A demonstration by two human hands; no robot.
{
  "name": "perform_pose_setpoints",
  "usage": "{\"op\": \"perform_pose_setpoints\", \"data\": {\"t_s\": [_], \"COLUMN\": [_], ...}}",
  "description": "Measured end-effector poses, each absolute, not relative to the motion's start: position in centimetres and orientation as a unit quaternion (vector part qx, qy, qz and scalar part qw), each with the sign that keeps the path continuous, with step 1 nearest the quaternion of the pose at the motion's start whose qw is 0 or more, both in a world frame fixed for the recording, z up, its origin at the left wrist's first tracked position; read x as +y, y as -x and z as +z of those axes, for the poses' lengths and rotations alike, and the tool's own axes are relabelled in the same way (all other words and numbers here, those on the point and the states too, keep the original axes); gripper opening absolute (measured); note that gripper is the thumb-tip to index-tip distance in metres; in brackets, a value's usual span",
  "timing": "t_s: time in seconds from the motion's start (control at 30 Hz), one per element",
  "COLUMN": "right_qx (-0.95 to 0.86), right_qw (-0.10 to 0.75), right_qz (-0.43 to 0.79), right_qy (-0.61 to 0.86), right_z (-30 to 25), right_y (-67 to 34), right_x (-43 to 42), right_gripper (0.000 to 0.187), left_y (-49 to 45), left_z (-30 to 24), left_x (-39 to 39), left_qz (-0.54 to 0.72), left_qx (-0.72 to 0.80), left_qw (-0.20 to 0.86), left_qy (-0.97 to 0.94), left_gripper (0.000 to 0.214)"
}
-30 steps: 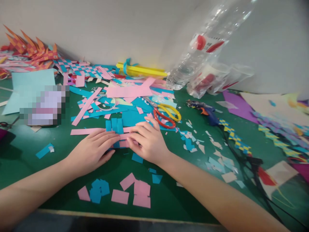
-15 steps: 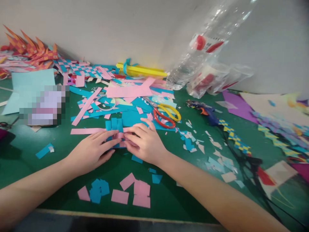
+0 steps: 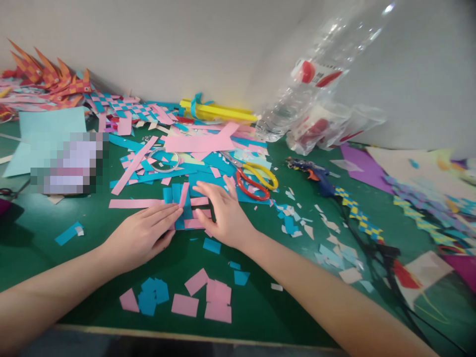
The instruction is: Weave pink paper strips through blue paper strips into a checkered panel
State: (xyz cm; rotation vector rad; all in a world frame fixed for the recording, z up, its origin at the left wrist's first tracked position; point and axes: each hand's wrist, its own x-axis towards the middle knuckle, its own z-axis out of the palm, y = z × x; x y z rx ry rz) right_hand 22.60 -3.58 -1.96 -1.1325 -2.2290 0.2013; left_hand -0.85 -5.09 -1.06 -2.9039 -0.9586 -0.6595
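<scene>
Strips (image 3: 188, 214), pink and blue, cross beneath left hand (image 3: 147, 230), fingers together, can't tell if pinching, right hand (image 3: 231, 220) alongside, fingers apart.

- The slender, bare left forearm (image 3: 55, 288) is slanting in from the lower left edge of the view.
- The left wrist (image 3: 107, 252) is running almost straight into the hand.
- The bare left hand (image 3: 145, 230) is lying low, back upward, its extended fingers (image 3: 167, 213) pointing right and sitting close together.
- The left thumb (image 3: 163, 242) is showing below them; its grip is hard to make out.
- The bare right forearm (image 3: 310, 285) is slanting in from the lower right.
- The bare right hand (image 3: 228, 215) is facing the left across a gap, its gently curved fingers (image 3: 210, 192) standing apart.
</scene>
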Motion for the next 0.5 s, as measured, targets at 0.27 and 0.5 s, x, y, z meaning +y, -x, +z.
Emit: {"op": "perform_pose_setpoints", "data": {"t_s": [0.27, 0.5], "right_qx": [-0.897, -0.895], "right_qw": [0.231, 0.253], "right_qz": [0.067, 0.059], "right_qy": [0.371, 0.364], "right_z": [-0.92, -1.27], "right_y": [-22.36, -22.31], "right_x": [-3.7, -3.78], "right_gripper": [0.018, 0.023], "left_y": [0.98, 0.99], "left_z": [-1.3, -1.28], "left_x": [-4.99, -4.98], "left_qz": [-0.219, -0.224], "left_qx": [-0.306, -0.306], "left_qw": [0.006, 0.001], "left_qy": [0.927, 0.925], "left_gripper": [0.036, 0.037]}}
